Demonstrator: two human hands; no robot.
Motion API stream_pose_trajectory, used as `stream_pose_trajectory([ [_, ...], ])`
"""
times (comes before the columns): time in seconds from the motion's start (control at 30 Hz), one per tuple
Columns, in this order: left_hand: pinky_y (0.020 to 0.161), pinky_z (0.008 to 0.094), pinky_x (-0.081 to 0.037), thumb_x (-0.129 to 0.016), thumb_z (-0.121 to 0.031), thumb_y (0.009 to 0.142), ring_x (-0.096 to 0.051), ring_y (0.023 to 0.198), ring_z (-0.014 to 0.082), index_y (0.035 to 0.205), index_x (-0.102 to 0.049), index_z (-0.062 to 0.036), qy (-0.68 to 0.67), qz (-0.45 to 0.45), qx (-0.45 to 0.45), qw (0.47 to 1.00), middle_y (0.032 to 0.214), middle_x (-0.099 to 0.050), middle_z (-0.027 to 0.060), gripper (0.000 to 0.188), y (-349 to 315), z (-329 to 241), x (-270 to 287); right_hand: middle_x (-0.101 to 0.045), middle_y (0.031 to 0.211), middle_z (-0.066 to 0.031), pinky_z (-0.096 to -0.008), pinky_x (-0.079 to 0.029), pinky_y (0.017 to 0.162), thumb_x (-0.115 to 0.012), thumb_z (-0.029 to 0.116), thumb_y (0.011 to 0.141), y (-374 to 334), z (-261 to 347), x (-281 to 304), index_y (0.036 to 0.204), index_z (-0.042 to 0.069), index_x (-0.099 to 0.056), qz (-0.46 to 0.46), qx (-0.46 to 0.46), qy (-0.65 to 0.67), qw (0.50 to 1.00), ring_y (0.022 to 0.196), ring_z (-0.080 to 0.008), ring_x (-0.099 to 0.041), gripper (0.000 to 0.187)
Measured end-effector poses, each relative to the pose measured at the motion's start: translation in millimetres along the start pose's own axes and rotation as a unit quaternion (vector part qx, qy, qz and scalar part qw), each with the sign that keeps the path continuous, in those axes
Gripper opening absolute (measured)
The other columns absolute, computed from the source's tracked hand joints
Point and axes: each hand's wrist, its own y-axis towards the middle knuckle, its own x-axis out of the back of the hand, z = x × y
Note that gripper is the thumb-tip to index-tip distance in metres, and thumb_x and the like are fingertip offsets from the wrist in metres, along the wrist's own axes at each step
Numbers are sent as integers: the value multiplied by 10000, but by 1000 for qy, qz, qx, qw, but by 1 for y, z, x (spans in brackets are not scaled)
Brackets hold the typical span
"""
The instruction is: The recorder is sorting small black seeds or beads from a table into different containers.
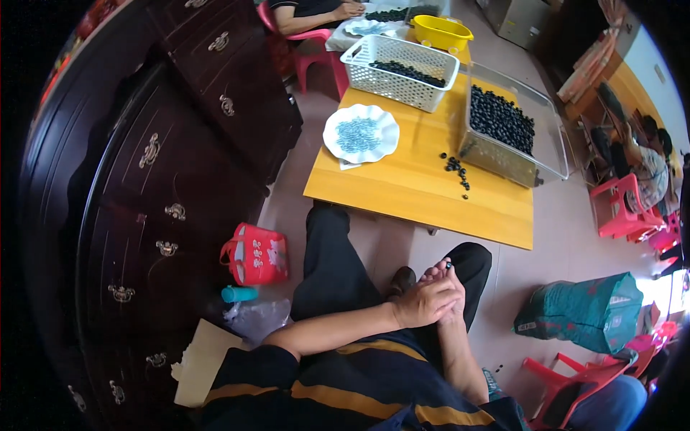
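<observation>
Above my lap, my two hands are close together and touching. My left hand (422, 304) lies across the right one with its fingers curled in; what they grip, if anything, is hidden. My right hand (453, 313) is partly covered by it, fingers bent up. At the right hand's fingertips sits a small round black piece (449, 265) with a pale bluish spot. On the yellow table (402, 188) ahead, several loose black pieces (454, 165) lie beside a clear plastic bin (503, 167) holding a heap of them. A scalloped white plate (388, 134) bears many slim blue bits.
Farther back stand a white perforated basket (392, 90) of black pieces and a yellow tub (442, 32). Dark drawers (136, 172) line the left, with a red bag (259, 255) on the floor. A green sack (575, 312) and red chairs are at right. Other people sit nearby.
</observation>
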Motion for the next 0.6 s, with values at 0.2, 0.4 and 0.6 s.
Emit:
stream_pose_trajectory([
  [0.2,782,374,-517,-661,-95,859,-642,874,285,998,-652,-56,-67,-38,28,997,924,-629,101,144,-13,-1,7,-669,1064,-3,-424,-493,950,-530,228,1010,1,2,-16,1117,151,-611,8,-31,22,999,966,-165,-612,155],
  [0.4,756,431,-510,-654,-54,819,-641,863,337,898,-617,-43,-83,-21,92,992,891,-644,145,88,-20,3,28,-656,1051,-27,-388,-503,915,-578,193,982,5,-12,-27,1136,133,-583,5,-28,-68,997,951,-174,-606,165],
  [0.6,670,478,-502,-691,-80,769,-636,779,385,793,-587,-42,-82,7,177,981,798,-633,188,113,-36,6,41,-634,1017,-75,-322,-514,856,-630,137,944,5,-33,-37,1162,102,-548,-12,-42,-164,985,930,-199,-607,235],
])
